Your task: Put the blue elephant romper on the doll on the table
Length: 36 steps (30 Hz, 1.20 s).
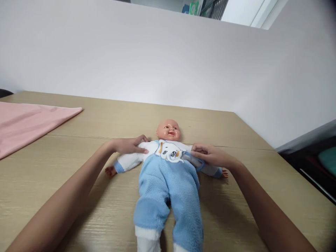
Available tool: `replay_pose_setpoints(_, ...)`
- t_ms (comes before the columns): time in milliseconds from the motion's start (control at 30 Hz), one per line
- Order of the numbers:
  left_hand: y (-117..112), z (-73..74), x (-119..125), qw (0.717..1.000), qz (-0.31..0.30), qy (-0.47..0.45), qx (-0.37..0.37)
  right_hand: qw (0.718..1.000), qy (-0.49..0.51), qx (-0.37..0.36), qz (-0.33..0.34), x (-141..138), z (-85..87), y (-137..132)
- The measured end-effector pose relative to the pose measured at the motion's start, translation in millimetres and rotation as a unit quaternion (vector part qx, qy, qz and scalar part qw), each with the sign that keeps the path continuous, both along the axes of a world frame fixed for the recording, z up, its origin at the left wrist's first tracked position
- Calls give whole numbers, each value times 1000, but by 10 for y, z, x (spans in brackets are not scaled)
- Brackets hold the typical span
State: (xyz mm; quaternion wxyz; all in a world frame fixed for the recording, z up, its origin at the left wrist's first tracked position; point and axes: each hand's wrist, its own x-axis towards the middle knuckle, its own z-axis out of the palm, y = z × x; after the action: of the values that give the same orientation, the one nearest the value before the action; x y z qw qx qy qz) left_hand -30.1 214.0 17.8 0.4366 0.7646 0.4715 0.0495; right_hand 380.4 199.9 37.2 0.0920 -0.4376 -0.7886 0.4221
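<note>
A baby doll (pixel 168 130) lies on its back on the wooden table (pixel 78 196), head away from me. It wears a fleece romper (pixel 168 182), blue on the legs and white on the chest and sleeves, with an elephant picture on the front. My left hand (pixel 130 145) rests on the doll's shoulder and upper sleeve on the left side, fingers curled over the white fleece. My right hand (pixel 210 155) is closed on the blue-edged opening of the romper at the doll's other shoulder.
A pink cloth (pixel 28 122) lies spread on the table at the far left. A white wall runs behind the table. Off the table's right edge stands dark furniture with a teal object (pixel 328 159).
</note>
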Motion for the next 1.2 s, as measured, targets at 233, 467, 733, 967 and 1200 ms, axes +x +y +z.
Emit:
replay_pose_setpoints(233, -100, 259, 120, 991, 41, 82, 95, 959, 28, 236, -155, 491, -426, -559)
replay_pose_setpoints(467, -398, 445, 1268, 917, -72, -5, 391, 973, 12, 207, -105, 938, -561, -648)
replay_pose_setpoints(733, -40, 69, 1812, 906, -192, -12, 376, 961, 112, 173, -184, 863, -443, -682)
replay_pose_setpoints(967, -144, 45, 1696, 854, -243, -89, 452, 913, 194, 249, -259, 363, -268, -484)
replay_pose_setpoints(1200, -241, 12, 1638, 843, -199, -169, 471, 930, 121, 311, -153, -118, -356, -443)
